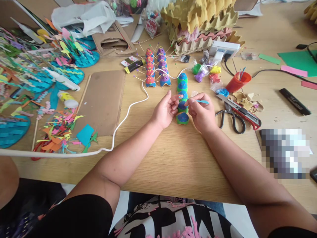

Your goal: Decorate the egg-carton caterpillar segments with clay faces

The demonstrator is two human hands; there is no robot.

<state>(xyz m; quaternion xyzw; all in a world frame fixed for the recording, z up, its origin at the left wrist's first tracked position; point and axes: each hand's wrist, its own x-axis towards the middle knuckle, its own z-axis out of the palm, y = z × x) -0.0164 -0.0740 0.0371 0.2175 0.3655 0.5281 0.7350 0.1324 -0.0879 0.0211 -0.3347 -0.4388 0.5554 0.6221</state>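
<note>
Operator: While both hands work at the painted egg-carton caterpillar [182, 99], what is the grip state of each?

Inspector: The right hand [201, 114] pinches a thin blue stick [202, 101] between thumb and fingertips, its tip pointing toward the caterpillar's middle segments. The left hand [165, 110] has its fingers curled narrow, thumb and forefinger nearly together and touching those segments from the left; whether they pinch anything, I cannot tell.

Operator: Where is the caterpillar located?

Inspector: It lies on the wooden table [178, 162], running away from the person, between the two hands.

Operator: Adjacent items?

Inspector: Scissors [231, 119] and a red utility knife [244, 112] lie just right of the caterpillar. An orange cup [237, 82] stands beyond them. Two rows of red and purple cones with pins [156, 67] stand beyond and to its left. A white cable [123, 117] curves past on the left, beside a cardboard sheet [104, 99].
</note>
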